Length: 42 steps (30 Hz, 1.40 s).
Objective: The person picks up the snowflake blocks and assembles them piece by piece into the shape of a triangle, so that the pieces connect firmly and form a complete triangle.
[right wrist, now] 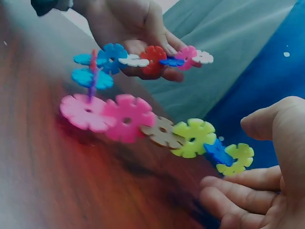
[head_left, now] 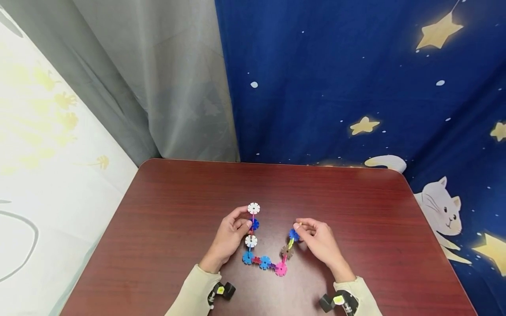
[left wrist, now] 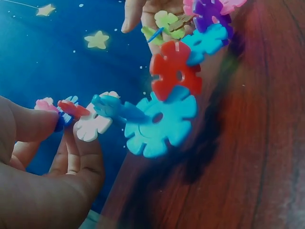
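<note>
A chain of notched plastic snowflake discs, slotted edge to edge, spans both hands in a U shape. My left hand [head_left: 227, 239] pinches its left arm at a dark blue disc [head_left: 255, 224], below the white end disc [head_left: 254, 208]. My right hand [head_left: 320, 241] is at the other end, by a blue disc [head_left: 293, 235]. In the right wrist view, the yellow end disc [right wrist: 245, 151] sits at the index finger, with the thumb apart from it. A pink disc [head_left: 281, 269] marks the bottom right bend; a light blue disc [left wrist: 162, 123] shows large in the left wrist view.
The dark red wooden table [head_left: 178, 193] lies under both hands, and the chain casts a shadow on it. Behind stand a grey curtain [head_left: 186, 87] and a blue star-patterned curtain [head_left: 316, 87]. Each wrist wears a small black camera.
</note>
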Tool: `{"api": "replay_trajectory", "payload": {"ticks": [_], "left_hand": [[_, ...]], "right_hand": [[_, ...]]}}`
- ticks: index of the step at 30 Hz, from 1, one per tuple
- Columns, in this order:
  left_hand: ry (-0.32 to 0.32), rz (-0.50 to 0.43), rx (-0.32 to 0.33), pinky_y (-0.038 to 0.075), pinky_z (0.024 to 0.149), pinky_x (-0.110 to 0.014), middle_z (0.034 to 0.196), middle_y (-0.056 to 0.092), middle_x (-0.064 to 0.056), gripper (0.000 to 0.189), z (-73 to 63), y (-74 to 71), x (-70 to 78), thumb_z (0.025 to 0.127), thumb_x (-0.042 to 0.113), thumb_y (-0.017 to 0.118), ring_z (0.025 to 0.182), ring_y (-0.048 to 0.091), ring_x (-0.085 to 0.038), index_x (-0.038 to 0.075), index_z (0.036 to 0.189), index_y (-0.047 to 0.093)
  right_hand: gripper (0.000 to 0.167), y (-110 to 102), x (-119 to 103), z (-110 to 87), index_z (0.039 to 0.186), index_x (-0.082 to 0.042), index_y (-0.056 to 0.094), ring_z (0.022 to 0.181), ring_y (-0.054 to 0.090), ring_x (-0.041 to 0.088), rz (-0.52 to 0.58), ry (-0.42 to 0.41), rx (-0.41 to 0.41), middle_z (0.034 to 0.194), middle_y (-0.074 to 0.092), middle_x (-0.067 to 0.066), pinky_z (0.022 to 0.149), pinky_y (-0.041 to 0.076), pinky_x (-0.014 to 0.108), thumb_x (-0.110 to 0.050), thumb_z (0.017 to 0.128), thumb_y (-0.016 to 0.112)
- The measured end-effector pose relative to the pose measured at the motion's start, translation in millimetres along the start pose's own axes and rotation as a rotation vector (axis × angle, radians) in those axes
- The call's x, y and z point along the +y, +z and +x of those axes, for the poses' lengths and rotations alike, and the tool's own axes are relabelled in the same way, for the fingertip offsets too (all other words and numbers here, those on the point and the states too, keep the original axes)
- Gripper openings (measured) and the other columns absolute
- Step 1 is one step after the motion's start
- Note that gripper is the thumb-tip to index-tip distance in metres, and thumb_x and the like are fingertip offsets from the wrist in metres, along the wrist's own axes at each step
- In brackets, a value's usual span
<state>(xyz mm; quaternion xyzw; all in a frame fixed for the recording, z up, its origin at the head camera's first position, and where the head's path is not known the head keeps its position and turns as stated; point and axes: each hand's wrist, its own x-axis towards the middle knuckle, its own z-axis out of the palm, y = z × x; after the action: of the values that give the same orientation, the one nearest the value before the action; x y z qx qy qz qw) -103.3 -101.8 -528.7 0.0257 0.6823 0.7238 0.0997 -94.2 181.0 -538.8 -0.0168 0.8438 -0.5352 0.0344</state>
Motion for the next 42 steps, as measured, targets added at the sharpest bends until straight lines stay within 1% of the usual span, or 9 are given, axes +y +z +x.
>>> {"api": "replay_trajectory", "payload": {"ticks": [3, 6, 10, 16, 20, 25, 30, 35, 42], "left_hand": [[-0.006, -0.021, -0.003, 0.058, 0.078, -0.022, 0.099, 0.073, -0.017, 0.037, 0.4, -0.4, -1.3, 0.103, -0.004, 0.060, 0.082, 0.067, -0.010, 0.001, 0.140, 0.061], [-0.004, -0.034, 0.000, 0.059, 0.078, -0.023, 0.106, 0.074, -0.021, 0.030, 0.7, -0.1, -2.2, 0.104, 0.002, 0.062, 0.083, 0.069, -0.010, -0.002, 0.134, 0.065], [-0.009, -0.018, 0.027, 0.059, 0.081, -0.021, 0.114, 0.074, -0.021, 0.024, 0.6, 3.0, -2.0, 0.104, 0.008, 0.066, 0.089, 0.070, -0.009, -0.003, 0.125, 0.070], [-0.025, 0.007, 0.030, 0.059, 0.080, -0.019, 0.108, 0.076, -0.017, 0.023, 0.4, 9.7, -1.0, 0.102, 0.008, 0.069, 0.089, 0.070, -0.008, -0.004, 0.121, 0.071], [-0.006, 0.044, 0.029, 0.058, 0.076, -0.019, 0.103, 0.077, -0.017, 0.020, 1.3, 13.2, 0.2, 0.101, 0.009, 0.071, 0.084, 0.069, -0.007, -0.004, 0.117, 0.073], [0.014, 0.086, 0.021, 0.058, 0.074, -0.020, 0.102, 0.077, -0.015, 0.018, 1.2, 16.8, 1.5, 0.101, 0.012, 0.072, 0.083, 0.070, -0.008, 0.000, 0.115, 0.075], [0.024, 0.094, 0.024, 0.059, 0.074, -0.021, 0.101, 0.078, -0.012, 0.017, 0.7, 19.9, 1.6, 0.101, 0.014, 0.073, 0.086, 0.072, -0.009, 0.003, 0.113, 0.076], [0.015, 0.076, 0.028, 0.058, 0.074, -0.020, 0.102, 0.078, -0.015, 0.018, 0.2, 21.8, 3.3, 0.100, 0.013, 0.074, 0.086, 0.072, -0.010, 0.002, 0.113, 0.076], [0.006, 0.065, 0.022, 0.057, 0.072, -0.019, 0.102, 0.078, -0.017, 0.022, -1.7, 22.0, 5.6, 0.100, 0.015, 0.075, 0.084, 0.071, -0.010, 0.000, 0.115, 0.076]], "right_hand": [[0.033, 5, 1, -1.7, 0.124, 0.001, 0.075, 0.085, 0.077, 0.012, 0.049, -0.003, -0.039, 0.104, 0.081, 0.013, 0.075, 0.059, 0.021, -0.022, 0.101, 0.073], [0.033, 10, -1, -2.7, 0.124, 0.002, 0.075, 0.092, 0.076, 0.011, 0.066, -0.033, -0.047, 0.105, 0.081, 0.014, 0.077, 0.059, 0.020, -0.019, 0.099, 0.075], [0.034, 18, -4, -3.2, 0.124, 0.002, 0.075, 0.089, 0.075, 0.008, 0.102, -0.048, -0.041, 0.102, 0.081, 0.013, 0.077, 0.059, 0.020, -0.019, 0.096, 0.079], [0.033, 29, -11, -3.6, 0.119, 0.004, 0.073, 0.083, 0.073, 0.005, 0.184, -0.053, -0.039, 0.102, 0.081, 0.014, 0.075, 0.059, 0.020, -0.015, 0.093, 0.082], [0.029, 34, -16, -4.5, 0.114, 0.004, 0.075, 0.083, 0.073, 0.005, 0.197, -0.089, -0.048, 0.099, 0.080, 0.015, 0.076, 0.059, 0.021, -0.014, 0.092, 0.082], [0.030, 41, -23, -6.6, 0.116, 0.005, 0.076, 0.080, 0.072, 0.006, 0.208, -0.136, -0.098, 0.098, 0.079, 0.016, 0.073, 0.060, 0.022, -0.014, 0.093, 0.082], [0.028, 46, -27, -7.0, 0.115, 0.002, 0.077, 0.078, 0.072, 0.005, 0.220, -0.141, -0.125, 0.097, 0.079, 0.018, 0.068, 0.059, 0.022, -0.013, 0.092, 0.082], [0.027, 49, -32, -7.6, 0.113, 0.004, 0.077, 0.075, 0.072, 0.004, 0.234, -0.146, -0.140, 0.094, 0.079, 0.019, 0.067, 0.060, 0.022, -0.011, 0.091, 0.083], [0.027, 54, -34, -8.8, 0.110, 0.005, 0.077, 0.075, 0.072, 0.007, 0.254, -0.142, -0.120, 0.093, 0.079, 0.020, 0.068, 0.061, 0.023, -0.010, 0.089, 0.085]]}}
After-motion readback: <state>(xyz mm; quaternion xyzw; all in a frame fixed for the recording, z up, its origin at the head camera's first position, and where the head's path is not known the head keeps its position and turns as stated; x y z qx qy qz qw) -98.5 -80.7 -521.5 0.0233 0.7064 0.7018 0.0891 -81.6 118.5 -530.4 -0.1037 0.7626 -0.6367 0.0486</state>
